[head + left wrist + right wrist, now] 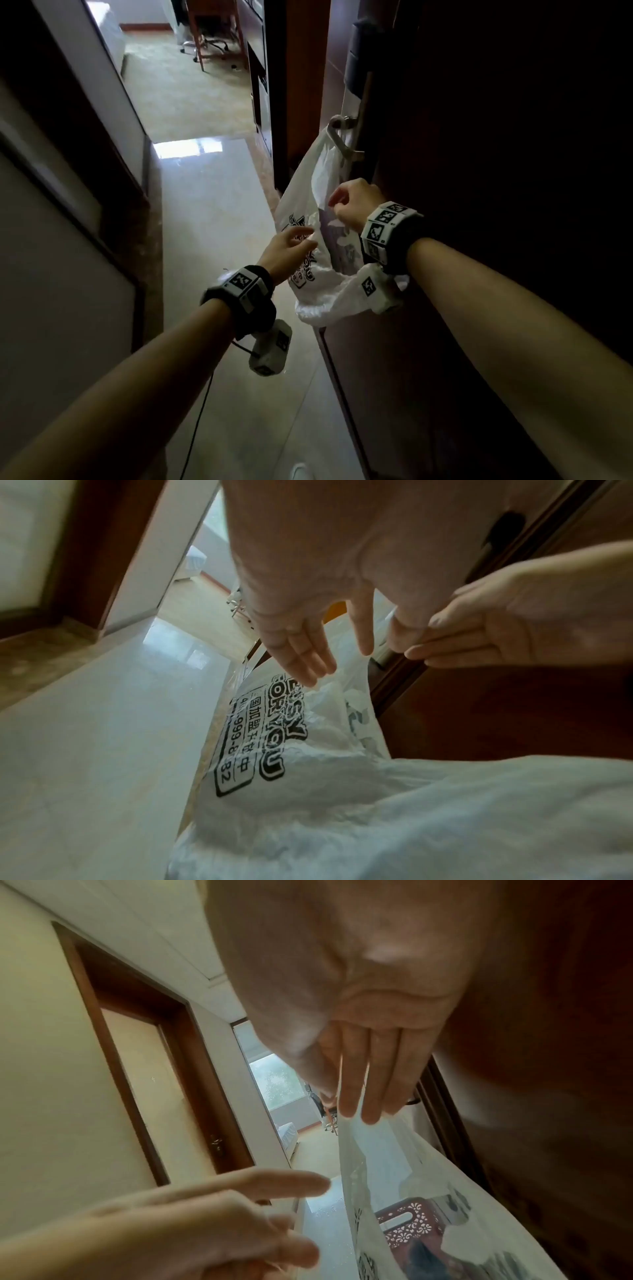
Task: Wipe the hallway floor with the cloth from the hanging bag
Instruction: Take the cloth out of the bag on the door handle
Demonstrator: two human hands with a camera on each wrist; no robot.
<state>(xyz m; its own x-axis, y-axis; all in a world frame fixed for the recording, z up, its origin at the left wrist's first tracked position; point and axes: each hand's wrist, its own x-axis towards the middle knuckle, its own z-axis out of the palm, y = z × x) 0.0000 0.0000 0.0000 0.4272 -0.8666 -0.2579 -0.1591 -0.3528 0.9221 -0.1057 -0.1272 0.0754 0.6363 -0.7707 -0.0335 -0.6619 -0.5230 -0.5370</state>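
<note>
A white plastic bag (308, 205) with black print hangs from the lever handle (339, 137) of a dark wooden door. My right hand (334, 205) pinches the bag's door-side top edge (346, 1123) between thumb and fingers and holds the mouth apart. My left hand (306, 240) reaches to the printed near side with fingers straight; its fingertips (308, 672) touch the rim. A grey patterned cloth (337, 236) shows inside the bag. In the right wrist view a maroon item with white pattern (411, 1223) shows through the plastic, with my left hand (274, 1204) just outside the bag.
The glossy tiled hallway floor (219, 240) runs ahead to a carpeted room with a chair (205, 48). The dark door (479, 342) fills the right side. A wall with a brown door frame (68, 205) lines the left. A shoe tip (301, 472) shows at the bottom edge.
</note>
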